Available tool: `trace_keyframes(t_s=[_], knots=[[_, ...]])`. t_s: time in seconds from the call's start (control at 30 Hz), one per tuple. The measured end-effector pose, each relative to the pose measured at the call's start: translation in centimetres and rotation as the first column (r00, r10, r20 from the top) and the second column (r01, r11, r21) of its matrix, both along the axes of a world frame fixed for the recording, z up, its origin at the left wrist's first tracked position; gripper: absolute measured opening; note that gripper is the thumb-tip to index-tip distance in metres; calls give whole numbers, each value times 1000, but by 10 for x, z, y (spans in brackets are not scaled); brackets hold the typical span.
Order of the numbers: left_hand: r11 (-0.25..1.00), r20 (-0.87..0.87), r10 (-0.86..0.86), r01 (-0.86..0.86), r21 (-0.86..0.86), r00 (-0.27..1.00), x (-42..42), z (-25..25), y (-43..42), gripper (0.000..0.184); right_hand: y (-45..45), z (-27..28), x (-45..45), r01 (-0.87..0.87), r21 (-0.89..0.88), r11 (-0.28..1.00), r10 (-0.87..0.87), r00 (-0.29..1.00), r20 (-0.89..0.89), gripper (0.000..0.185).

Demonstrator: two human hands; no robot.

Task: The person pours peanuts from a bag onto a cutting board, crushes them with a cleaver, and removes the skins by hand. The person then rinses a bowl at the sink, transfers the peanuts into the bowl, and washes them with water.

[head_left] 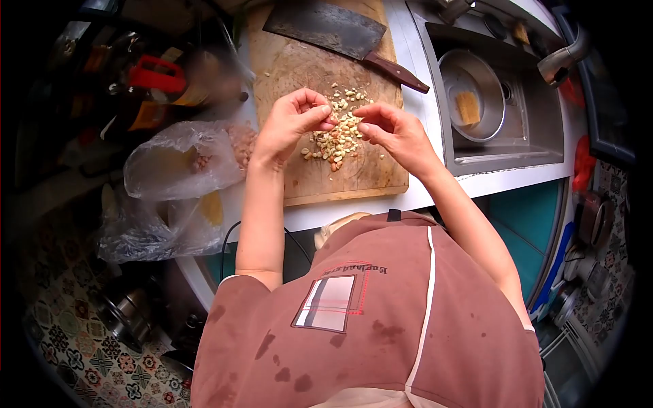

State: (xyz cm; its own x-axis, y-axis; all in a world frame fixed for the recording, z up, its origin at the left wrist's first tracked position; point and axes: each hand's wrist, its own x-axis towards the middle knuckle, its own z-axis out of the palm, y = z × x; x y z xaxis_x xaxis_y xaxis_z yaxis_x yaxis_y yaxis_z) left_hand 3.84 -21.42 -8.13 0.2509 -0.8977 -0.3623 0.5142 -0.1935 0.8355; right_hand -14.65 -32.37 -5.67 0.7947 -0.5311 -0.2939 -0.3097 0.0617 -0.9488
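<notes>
A pile of peanuts [338,143], some pale and some with reddish skins, lies on the wooden cutting board [299,68]. Over the pile's left side, my left hand [297,122] is closed in a pinch at the fingertips; what is between them is too small to name. My right hand [398,136] hovers at the pile's right side, its thumb and index finger apart and nothing visible between them. Beyond both hands, a cleaver [326,28] lies flat across the board's far part, its wooden handle pointing right.
At the right, a metal bowl [481,75] with a yellow sponge [467,107] sits in the sink [537,129]. Clear plastic bags [170,166], one beside more peanuts [241,144], lie left of the board. A faucet [564,61] extends over the sink.
</notes>
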Motion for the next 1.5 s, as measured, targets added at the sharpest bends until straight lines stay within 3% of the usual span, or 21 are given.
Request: trace_keyframes(t_s=[0.07,0.23,0.4,0.53,0.6,0.67,0.77,0.8,0.9,0.93,1.03,1.07,1.17,1.37,1.4,1.43,1.47,1.5], knots=[[999,-65,54,-54,0,996,-2,-3,10,14,1,2,7,-47,-58,997,48,999,16,20],[986,-182,166,-166,12,969,4,-24,35,16,-4,-18,-17,-41,-135,990,20,988,-156,19],[991,-136,133,-134,0,982,19,-27,17,16,-17,-41,-42,19,-198,980,-64,972,-224,19],[990,255,101,-122,69,962,23,-34,-17,21,-14,-29,-45,6,-196,981,-60,961,-268,17],[987,581,-4,-90,133,814,19,-36,-31,18,-12,-27,-47,7,-198,980,-63,959,-277,17],[977,823,-123,-80,200,554,16,-37,-41,15,-10,-29,-51,18,-195,981,-72,959,-273,17],[969,941,-246,47,242,233,16,-37,-47,15,-10,-32,-56,18,-216,976,-75,963,-261,17],[956,917,-292,81,281,272,20,-37,-49,13,-10,-33,-58,26,-204,979,-80,962,-262,17],[974,677,-126,-38,221,725,38,-53,-59,8,-12,-35,-64,56,-165,985,-98,961,-260,18],[981,660,-88,-49,185,746,44,-59,-65,7,-12,-40,-66,70,-149,986,-107,960,-258,19],[974,787,-152,-46,223,598,47,-52,-74,7,-12,-41,-68,83,-146,986,-118,962,-247,19],[955,832,-247,-19,295,496,43,-42,-77,9,-11,-41,-67,84,-152,985,-119,963,-244,18],[979,862,-195,42,199,469,36,-41,-78,10,-11,-37,-65,90,-120,989,-119,958,-261,18],[973,978,-159,147,179,-134,41,-54,-77,8,-11,-35,-60,49,-132,990,-85,955,-284,19],[972,945,-225,123,200,238,42,-52,-74,9,-11,-35,-59,52,-132,990,-87,958,-272,19],[968,778,-249,111,227,577,44,-49,-69,10,-11,-35,-59,59,-132,990,-91,962,-259,19],[960,499,-232,113,257,835,43,-47,-64,12,-11,-35,-58,66,-130,989,-97,964,-248,19],[975,383,-155,79,206,911,39,-44,-56,11,-12,-35,-58,57,-146,988,-91,967,-237,19]])
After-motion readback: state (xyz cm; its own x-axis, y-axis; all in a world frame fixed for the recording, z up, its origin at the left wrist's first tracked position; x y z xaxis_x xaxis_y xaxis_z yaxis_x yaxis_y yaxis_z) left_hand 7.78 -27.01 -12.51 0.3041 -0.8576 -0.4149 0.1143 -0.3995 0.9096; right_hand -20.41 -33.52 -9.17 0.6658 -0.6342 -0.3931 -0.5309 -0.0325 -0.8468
